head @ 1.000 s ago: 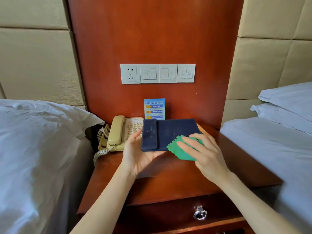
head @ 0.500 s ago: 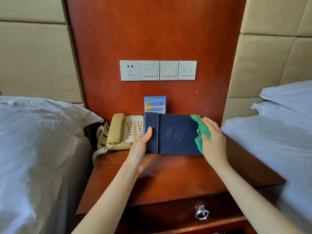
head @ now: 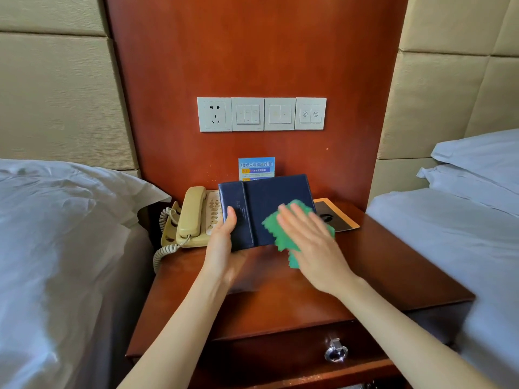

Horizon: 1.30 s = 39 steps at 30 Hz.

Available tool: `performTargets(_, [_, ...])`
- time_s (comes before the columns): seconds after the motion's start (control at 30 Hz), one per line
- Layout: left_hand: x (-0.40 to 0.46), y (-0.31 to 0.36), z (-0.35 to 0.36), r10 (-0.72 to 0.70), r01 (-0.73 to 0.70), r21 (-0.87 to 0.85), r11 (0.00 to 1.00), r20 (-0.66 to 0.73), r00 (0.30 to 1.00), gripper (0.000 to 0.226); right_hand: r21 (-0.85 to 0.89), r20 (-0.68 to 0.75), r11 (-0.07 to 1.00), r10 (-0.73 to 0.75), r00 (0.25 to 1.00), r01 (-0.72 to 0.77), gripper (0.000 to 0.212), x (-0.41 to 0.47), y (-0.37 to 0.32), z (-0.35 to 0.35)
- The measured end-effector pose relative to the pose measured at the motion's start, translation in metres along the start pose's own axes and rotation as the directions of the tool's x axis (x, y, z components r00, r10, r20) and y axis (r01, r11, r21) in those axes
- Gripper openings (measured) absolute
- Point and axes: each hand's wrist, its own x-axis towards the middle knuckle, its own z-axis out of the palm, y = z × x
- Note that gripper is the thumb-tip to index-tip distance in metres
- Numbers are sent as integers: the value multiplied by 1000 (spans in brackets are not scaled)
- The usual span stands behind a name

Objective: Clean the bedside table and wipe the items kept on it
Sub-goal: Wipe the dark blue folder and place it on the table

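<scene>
Wiping is mid-item: the left hand (head: 224, 242) clamps the navy folder (head: 264, 209), tilted above the bedside table (head: 393, 265), the right hand (head: 311, 242) presses the green cloth (head: 280, 234) flat on it, and the telephone (head: 196, 217) at 9 o'clock appears pending

A heading in white Chinese characters, "招嫖+刷单=诈骗", is printed across the top of the blue card (head: 256, 167) propped against the wood panel. A yellow "01" tag is seen beneath it; the smaller lines cannot be read.
</scene>
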Motion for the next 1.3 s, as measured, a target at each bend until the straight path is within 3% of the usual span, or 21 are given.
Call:
performTargets(0.07, [3, -2, 1, 30, -27, 67, 997, -41, 999, 39, 242, -73, 927, 311, 948, -285, 60, 1, 11, -7])
performTargets(0.17, [3, -4, 2, 7, 1, 191, 982, -41, 999, 33, 633, 116, 484, 713, 692, -605, 48, 6, 12, -11])
performTargets(0.23, [2, -6, 2, 29, -14, 328, 944, -41, 999, 28, 722, 289, 221, 766, 575, -656, 38, 5, 13, -9])
performTargets(0.3, [2, -10, 1, 168, -109, 550, 828, -58, 984, 24, 770, 339, 101, 771, 539, -630, 22, 2, 13, -10])
performTargets(0.4, [0, -18, -3, 400, -264, 854, 449, 72, 914, 41, 804, 285, 104, 796, 533, -585, 19, -2, 15, -11])
performTargets(0.53, [-1, -28, -9, 408, -184, 982, 33, 155, 900, 87, 808, 211, 154, 825, 524, -568, 24, -8, 12, -12])
performTargets(0.6, [-1, -29, -10, 429, -136, 985, -106, 169, 888, 85, 782, 137, 265, 809, 571, -564, 28, -12, 11, -14])
performTargets(0.63, [0, -29, -10, 448, -150, 981, -124, 191, 873, 81, 773, 105, 326, 780, 617, -544, 26, -14, 10, -16])
performTargets(0.7, [1, -26, -12, 474, -260, 964, -62, 258, 842, 71, 751, 89, 437, 676, 731, -495, 19, -19, 6, -19])
performTargets(0.8, [-1, -17, -14, 564, -410, 894, 181, 247, 788, 46, 707, 95, 572, 507, 857, -416, 42, -28, 2, -20])
performTargets(0.9, [-4, -14, -7, 611, -515, 775, 367, 216, 761, 51, 586, -133, 788, 321, 938, -187, 60, -33, 1, -25])
performTargets(0.97, [-5, -12, -6, 621, -559, 701, 443, 210, 755, 58, 369, -289, 929, 121, 950, -6, 52, -32, 6, -27])
performTargets(1.03, [-3, -7, -7, 593, -532, 646, 548, 149, 791, 55, 148, -361, 986, -19, 932, 77, 46, -32, 12, -27])
performTargets(1.17, [-5, -5, -2, 413, -409, 405, 818, 82, 907, 51, -16, -417, 999, -33, 908, 29, 70, -35, 20, -27])
performTargets(1.3, [-7, -3, 2, 314, -323, 224, 919, 77, 946, 43, -21, -408, 1000, -28, 913, 22, 71, -35, 17, -30])
